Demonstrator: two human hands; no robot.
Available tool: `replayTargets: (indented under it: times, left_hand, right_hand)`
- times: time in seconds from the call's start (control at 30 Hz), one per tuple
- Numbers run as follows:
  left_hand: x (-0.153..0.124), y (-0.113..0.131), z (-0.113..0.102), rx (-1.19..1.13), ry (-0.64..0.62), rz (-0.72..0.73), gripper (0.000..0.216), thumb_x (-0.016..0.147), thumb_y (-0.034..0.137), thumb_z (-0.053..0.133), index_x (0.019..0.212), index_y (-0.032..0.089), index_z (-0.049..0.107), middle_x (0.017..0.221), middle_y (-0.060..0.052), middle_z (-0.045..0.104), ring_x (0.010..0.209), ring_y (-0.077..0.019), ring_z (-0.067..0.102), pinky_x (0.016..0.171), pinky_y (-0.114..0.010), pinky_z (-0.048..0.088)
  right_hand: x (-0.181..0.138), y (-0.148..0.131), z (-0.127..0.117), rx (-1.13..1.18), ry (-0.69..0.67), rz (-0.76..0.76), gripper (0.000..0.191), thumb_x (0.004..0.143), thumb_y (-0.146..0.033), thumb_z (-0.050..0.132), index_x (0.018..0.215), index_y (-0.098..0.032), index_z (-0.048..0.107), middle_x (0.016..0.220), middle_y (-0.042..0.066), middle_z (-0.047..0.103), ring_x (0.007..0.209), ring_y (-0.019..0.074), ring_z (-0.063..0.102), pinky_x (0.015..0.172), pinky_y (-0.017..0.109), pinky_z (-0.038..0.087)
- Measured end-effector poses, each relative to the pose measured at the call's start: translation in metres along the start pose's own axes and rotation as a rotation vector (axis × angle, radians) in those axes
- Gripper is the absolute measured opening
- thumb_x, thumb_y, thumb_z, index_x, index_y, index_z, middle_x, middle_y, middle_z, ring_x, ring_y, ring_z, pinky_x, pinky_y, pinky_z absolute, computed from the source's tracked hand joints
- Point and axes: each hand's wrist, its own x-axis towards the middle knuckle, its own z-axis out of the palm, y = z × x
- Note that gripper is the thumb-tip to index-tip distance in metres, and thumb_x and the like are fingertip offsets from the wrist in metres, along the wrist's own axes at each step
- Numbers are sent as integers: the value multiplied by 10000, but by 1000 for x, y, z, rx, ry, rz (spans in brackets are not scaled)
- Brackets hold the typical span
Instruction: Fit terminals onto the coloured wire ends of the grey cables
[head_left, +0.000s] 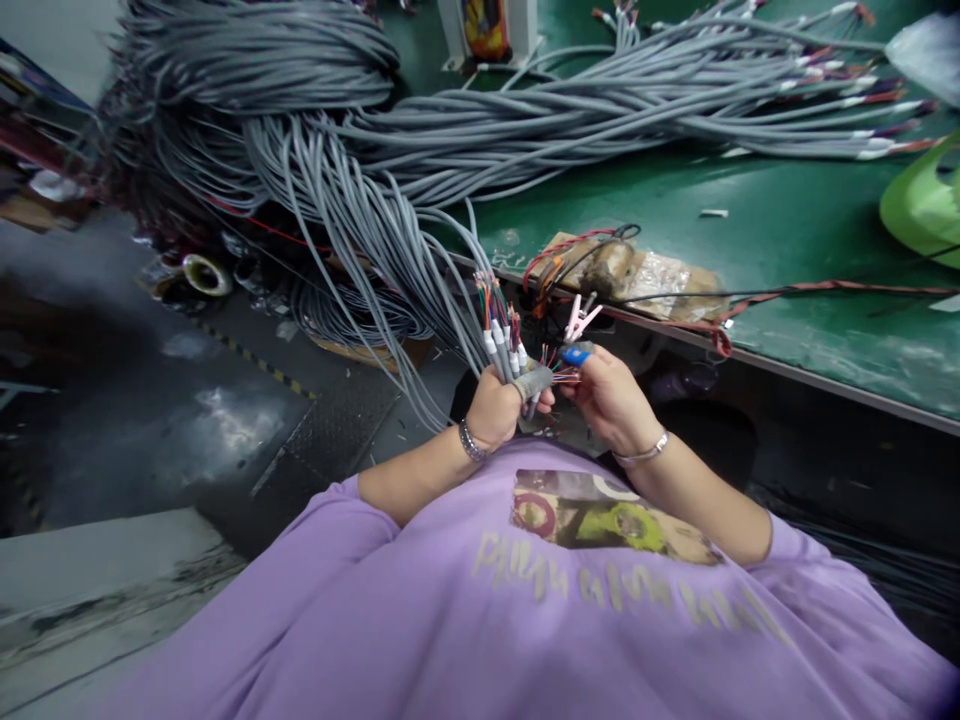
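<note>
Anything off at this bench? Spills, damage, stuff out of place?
No obvious spill, and no damage I can see on the grey cables in the left hand. Two untidy spots: a small white scrap lies loose on the green tabletop, and the taped block at its edge looks makeshift, wires crowding it.

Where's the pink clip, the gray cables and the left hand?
Pink clip (pixel 577 325): head view, on its middle.
Gray cables (pixel 555 132): head view, middle of the bunch.
Left hand (pixel 493 408): head view, on its back.

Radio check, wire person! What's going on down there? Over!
Left grip closed around gray cables. Right grip at thin colored wire ends, pinch unclear. Pink clip just beyond right grip, by green bench.
</note>
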Motion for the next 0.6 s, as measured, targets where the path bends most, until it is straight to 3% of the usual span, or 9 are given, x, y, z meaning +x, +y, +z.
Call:
replayTargets:
  times: [0.1,0.3,0.47,0.6]
  left_hand:
    - [-2,7,2,-48,24,-19,360,612,437,820,664,161,594,534,11,630,450,-92,565,465,-210,496]
    - [-2,16,14,-99,57,-10,361,586,431,822,685,171,591,530,25,617,452,-94,573,459,-210,496]
    - [1,15,25,-97,55,39,361,605,458,806,680,171,601,530,18,615,457,-99,576,472,-221,506]
    - [4,16,27,-70,30,14,361,602,459,800,651,165,597,533,3,623,457,-104,575,458,-221,489]
  right_hand:
    - [8,-5,-9,104,38,31,384,587,-388,867,719,-206,554,640,-54,551,546,73,465,512,213,386]
    - [26,-17,-11,-2,-78,-1,576,705,-779,659,839,-219,625,758,15,643,610,128,546,575,270,450]
    - [38,-20,-1,-12,-115,-96,594,701,-801,660,794,-216,625,726,21,639,639,149,560,624,302,478]
    - [40,-18,3,1,-126,-46,627,689,-836,631,789,-217,629,675,25,623,631,175,569,623,336,496]
